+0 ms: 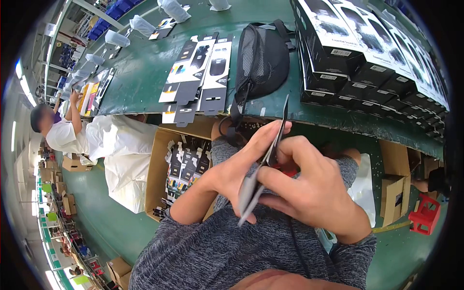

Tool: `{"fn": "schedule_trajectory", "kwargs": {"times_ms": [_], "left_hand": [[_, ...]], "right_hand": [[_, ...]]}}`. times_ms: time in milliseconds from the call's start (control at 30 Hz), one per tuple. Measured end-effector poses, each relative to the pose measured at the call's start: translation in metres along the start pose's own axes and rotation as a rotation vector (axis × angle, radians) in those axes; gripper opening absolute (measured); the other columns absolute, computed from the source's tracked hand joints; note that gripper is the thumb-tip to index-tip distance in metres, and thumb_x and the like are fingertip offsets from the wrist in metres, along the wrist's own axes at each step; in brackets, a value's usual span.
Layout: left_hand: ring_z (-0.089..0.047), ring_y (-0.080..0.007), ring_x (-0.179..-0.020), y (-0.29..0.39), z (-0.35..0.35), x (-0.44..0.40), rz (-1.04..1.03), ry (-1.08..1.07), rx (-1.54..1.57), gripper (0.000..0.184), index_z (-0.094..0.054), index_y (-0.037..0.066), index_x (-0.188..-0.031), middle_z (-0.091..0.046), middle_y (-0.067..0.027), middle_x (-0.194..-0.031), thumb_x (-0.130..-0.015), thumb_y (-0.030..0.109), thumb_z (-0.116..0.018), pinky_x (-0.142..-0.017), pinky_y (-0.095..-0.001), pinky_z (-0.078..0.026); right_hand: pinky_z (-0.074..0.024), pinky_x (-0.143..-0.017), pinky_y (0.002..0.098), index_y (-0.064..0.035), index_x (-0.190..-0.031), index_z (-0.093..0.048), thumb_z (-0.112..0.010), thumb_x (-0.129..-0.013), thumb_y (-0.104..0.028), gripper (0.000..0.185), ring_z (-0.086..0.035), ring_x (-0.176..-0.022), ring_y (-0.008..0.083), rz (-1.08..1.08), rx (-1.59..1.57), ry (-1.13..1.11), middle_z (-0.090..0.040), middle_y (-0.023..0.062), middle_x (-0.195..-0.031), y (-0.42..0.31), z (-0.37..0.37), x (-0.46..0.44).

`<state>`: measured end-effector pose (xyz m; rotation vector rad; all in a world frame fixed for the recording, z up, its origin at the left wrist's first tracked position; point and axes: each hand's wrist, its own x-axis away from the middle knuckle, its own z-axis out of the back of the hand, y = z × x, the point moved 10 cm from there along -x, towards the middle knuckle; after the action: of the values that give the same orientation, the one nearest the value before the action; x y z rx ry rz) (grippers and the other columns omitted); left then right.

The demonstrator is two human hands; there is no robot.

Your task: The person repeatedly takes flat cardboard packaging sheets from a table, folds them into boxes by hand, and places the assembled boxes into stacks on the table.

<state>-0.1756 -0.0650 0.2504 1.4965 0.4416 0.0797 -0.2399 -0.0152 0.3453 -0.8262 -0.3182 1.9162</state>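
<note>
Between my two hands, in front of my chest, a thin folded card piece (250, 188) is held nearly edge-on, dark on the inner side and grey outside. My left hand (237, 169) supports its left face with the fingers stretched up along it. My right hand (311, 186) pinches it from the right, thumb and forefinger at its inner side. Something small and red shows behind the right fingers, too hidden to name. Beyond my hands, printed flat cartons (216, 72) lie overlapping on the green table (140, 63), next to a black mesh bag (263, 60).
Stacked black-and-white product boxes (355, 58) fill the table's right side. An open carton (153, 169) of flat printed pieces stands below the edge at left. A co-worker (63, 128) sits farther left. A red stool (425, 215) and brown cartons (394, 193) are at right.
</note>
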Motion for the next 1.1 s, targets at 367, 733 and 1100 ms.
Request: {"fn": "schedule_trajectory", "kwargs": {"times_ms": [367, 733, 1100], "left_hand": [[-0.063, -0.031, -0.119, 0.009, 0.074, 0.054, -0.19, 0.832, -0.011, 0.125, -0.027, -0.001, -0.153, -0.058, -0.0243, -0.135, -0.055, 0.027, -0.098, -0.097, -0.0453, -0.056], [-0.053, -0.0337, -0.129, 0.056, 0.051, 0.005, -0.5, 0.43, 0.004, 0.101, -0.035, 0.005, -0.145, -0.048, -0.0209, -0.137, -0.068, 0.029, -0.096, -0.106, -0.0474, -0.047], [-0.055, -0.0333, -0.122, 0.075, 0.029, 0.011, -0.508, 0.499, -0.494, 0.083, -0.058, 0.0, -0.132, -0.052, -0.0169, -0.123, -0.071, 0.045, -0.091, -0.103, -0.0466, -0.046]], "right_hand": [[-0.0521, -0.098, 0.0419, -0.0033, -0.143, -0.034, -0.097, -0.063, -0.029, 0.106, -0.059, -0.119, 0.0352, -0.059, -0.324, 0.452, -0.047, 0.0227, -0.139, 0.03, 0.008, 0.041], [-0.0423, -0.109, 0.0416, 0.0001, -0.16, -0.018, -0.092, -0.066, -0.015, 0.121, -0.052, -0.132, 0.0326, -0.113, -0.732, 0.252, -0.049, 0.0208, -0.142, 0.067, -0.036, 0.027], [-0.0521, -0.099, 0.0515, -0.0171, -0.123, -0.067, -0.09, -0.069, -0.017, 0.059, -0.06, -0.123, 0.0443, 0.255, -0.38, 0.445, -0.056, 0.0191, -0.133, 0.024, 0.013, 0.025]]}}
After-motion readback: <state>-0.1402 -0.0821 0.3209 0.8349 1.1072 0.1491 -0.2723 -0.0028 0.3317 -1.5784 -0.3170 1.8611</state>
